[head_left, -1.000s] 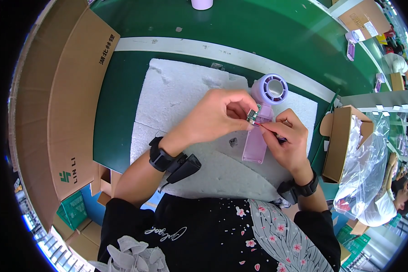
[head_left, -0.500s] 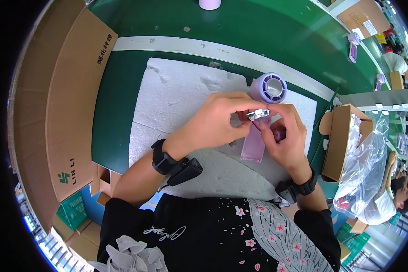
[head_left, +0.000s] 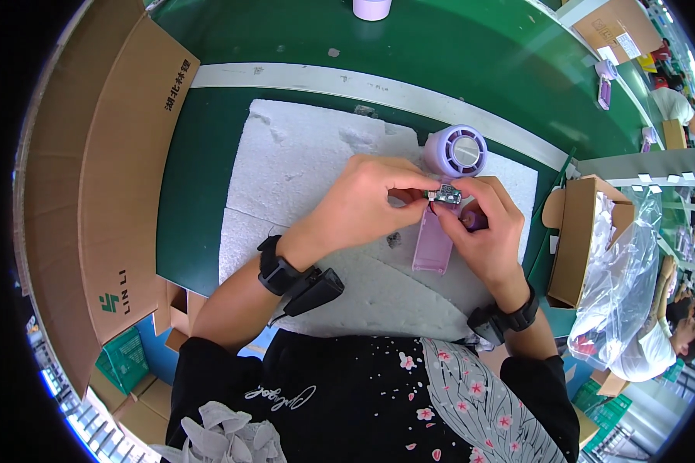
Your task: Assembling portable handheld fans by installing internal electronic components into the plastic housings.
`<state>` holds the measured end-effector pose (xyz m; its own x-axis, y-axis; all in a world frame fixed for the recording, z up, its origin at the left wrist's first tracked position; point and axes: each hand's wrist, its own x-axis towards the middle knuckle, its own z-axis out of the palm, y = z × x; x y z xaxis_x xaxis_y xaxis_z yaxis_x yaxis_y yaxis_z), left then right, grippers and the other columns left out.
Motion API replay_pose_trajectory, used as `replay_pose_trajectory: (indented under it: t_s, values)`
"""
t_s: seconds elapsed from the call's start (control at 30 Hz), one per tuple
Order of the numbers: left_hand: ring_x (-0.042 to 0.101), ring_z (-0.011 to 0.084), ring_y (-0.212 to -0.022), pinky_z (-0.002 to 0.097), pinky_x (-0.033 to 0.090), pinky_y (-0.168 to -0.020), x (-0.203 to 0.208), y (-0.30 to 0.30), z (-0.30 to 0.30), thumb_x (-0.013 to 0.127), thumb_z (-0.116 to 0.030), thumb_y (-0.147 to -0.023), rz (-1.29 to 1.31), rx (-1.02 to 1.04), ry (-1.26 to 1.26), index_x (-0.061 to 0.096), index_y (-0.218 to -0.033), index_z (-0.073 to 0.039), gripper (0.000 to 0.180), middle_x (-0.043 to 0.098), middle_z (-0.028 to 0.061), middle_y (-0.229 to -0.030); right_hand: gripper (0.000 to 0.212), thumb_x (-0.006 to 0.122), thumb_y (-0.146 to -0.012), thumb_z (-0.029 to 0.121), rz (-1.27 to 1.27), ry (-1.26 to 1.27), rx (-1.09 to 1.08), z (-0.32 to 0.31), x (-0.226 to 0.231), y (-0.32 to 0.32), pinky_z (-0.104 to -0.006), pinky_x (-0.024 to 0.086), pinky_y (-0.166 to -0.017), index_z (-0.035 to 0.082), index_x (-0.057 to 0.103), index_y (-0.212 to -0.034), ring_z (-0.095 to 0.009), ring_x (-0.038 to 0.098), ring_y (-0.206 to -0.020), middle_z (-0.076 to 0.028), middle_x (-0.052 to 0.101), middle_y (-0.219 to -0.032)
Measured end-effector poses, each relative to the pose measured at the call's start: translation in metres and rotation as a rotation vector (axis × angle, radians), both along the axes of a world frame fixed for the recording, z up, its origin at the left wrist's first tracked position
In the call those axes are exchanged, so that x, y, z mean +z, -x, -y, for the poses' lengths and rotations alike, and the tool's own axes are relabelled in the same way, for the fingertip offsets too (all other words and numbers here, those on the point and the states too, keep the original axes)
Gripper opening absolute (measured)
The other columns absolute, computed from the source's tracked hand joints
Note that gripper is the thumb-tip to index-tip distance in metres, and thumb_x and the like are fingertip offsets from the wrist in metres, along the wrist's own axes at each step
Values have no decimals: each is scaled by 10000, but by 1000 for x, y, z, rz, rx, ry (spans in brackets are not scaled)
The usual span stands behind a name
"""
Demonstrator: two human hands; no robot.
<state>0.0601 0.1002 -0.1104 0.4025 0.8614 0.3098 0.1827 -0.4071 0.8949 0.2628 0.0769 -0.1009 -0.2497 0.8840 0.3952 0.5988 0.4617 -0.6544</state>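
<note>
A small circuit board [head_left: 446, 195] with silvery parts is pinched between both hands. My left hand [head_left: 367, 199] grips its left end with thumb and fingertips. At its right end, my right hand [head_left: 493, 233] has closed fingers, and a small purple cylinder [head_left: 475, 220] shows by its curled fingers. Below the board lies the open pink-purple handle [head_left: 432, 248] of a handheld fan. The fan's round, vented purple head [head_left: 457, 150] sits just beyond my fingers. Everything rests over a white foam sheet [head_left: 301, 154]. My fingers partly hide the board's ends and any wires.
A tall cardboard box [head_left: 135, 177] stands along the left. To the right, an open carton [head_left: 575, 243] holds a clear plastic bag [head_left: 618, 278]. A pale metal strip [head_left: 309, 76] crosses the green bench [head_left: 409, 50]. Other people sit at the far right.
The circuit board has been tilted between my fingers, so its broad face with components now shows instead of the shiny metal edge. Both hands keep nearly the same place.
</note>
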Motion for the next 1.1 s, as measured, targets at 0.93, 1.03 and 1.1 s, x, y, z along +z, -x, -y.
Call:
replay_pose_trajectory:
  t_s: [0.93, 1.03, 1.1]
  values:
    - [673, 232, -763, 305, 528, -644, -10, -6, 2, 686, 22, -734, 73, -12, 36, 681, -1054, -42, 325, 679, 112, -931, 284, 811, -730, 58, -35, 119, -39, -2, 3, 0, -230, 473, -570, 47, 720, -999, -119, 609, -663, -67, 663, -878]
    - [653, 238, -758, 321, 524, -659, -3, -15, 7, 676, 26, -742, 47, 16, 54, 618, -1103, -49, 374, 653, 105, -945, 248, 795, -752, 53, -77, 176, -41, -2, 4, 0, -225, 462, -567, 31, 712, -984, -110, 605, -661, -68, 665, -883]
    - [627, 234, -730, 337, 518, -664, -3, -19, 10, 666, 34, -746, -9, 48, 40, 572, -1119, -60, 396, 633, 96, -947, 203, 779, -762, 56, -123, 241, -50, -2, 5, 0, -263, 500, -580, 36, 713, -954, -165, 651, -670, -98, 671, -871]
